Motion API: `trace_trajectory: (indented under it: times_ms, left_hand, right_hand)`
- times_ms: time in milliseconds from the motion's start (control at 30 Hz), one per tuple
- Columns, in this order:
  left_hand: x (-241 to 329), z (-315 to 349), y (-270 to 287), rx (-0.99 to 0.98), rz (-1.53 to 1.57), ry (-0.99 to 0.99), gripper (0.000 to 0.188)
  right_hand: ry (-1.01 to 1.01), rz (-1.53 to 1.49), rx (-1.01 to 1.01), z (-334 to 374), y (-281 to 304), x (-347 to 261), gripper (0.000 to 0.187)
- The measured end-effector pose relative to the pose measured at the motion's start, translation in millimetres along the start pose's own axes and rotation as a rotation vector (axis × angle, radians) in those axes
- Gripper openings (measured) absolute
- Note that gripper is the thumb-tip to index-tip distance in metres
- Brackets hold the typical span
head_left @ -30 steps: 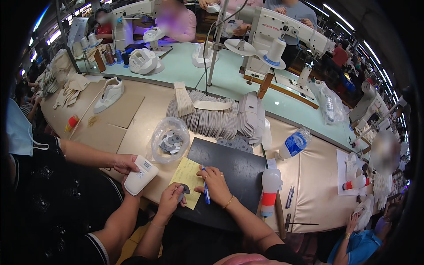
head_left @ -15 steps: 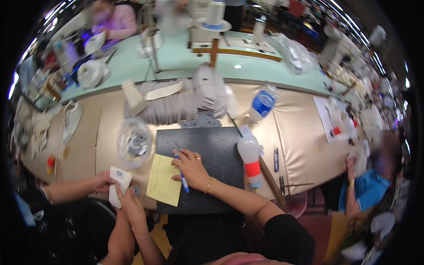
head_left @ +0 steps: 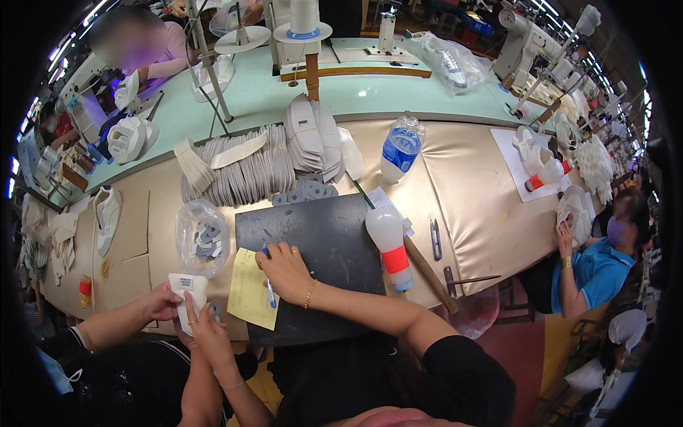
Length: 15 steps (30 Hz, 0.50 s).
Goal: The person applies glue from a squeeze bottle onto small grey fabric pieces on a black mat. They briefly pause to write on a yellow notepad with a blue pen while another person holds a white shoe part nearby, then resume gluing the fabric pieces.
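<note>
My right hand (head_left: 286, 274) rests on the black board (head_left: 331, 249) at the right edge of a yellow written sheet (head_left: 250, 288). Closed fingers grip a blue-and-white pen (head_left: 270, 293), its lower end slanting down over the paper. My left hand (head_left: 208, 336) reaches in at the lower left, index finger stretched onto a white padded piece (head_left: 192, 286) with a small printed label. Beside its thumb shows a small grey cut piece (head_left: 215, 307), apparently pinched. A co-worker's hand (head_left: 162, 302) holds the white piece from the left; that person's other arm passes beside mine.
A plastic bag of grey pieces (head_left: 201, 238) stands above the sheet. Behind are stacked grey parts (head_left: 245, 167) and a water bottle (head_left: 402, 151). Right of the board lie a glue bottle (head_left: 388, 245), a wooden-handled tool (head_left: 430, 276) and thread snips (head_left: 435, 240). Another person sits far right.
The whole view has shifted and sharpened, so the table things sit further left in it. My hands keep nearly the same places, pen at the sheet and finger on the white piece.
</note>
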<state>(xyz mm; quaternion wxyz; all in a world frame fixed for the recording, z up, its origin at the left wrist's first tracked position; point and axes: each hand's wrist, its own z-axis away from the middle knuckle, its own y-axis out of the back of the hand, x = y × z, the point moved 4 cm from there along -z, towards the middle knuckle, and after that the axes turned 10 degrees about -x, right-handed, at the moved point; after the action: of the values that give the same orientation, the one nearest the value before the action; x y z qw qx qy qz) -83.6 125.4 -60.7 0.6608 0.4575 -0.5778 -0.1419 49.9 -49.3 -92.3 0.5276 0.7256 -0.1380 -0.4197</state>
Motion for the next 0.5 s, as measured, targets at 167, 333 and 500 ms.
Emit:
trace_trajectory:
  times_ms: [167,333,500]
  left_hand:
    - [14,7,7,0.044,-0.013,-0.082,0.021]
    - [48,24,10,0.032,0.372,-0.072,0.021]
    - [61,56,-29,-0.088,0.772,-0.054,0.016]
  right_hand:
    - [-0.033,-0.153,-0.012,-16,-9,-12,0.050]
    - [0.020,-0.355,0.005,-20,1,-24,0.040]
    - [0.266,-0.421,0.155,-30,6,-6,0.027]
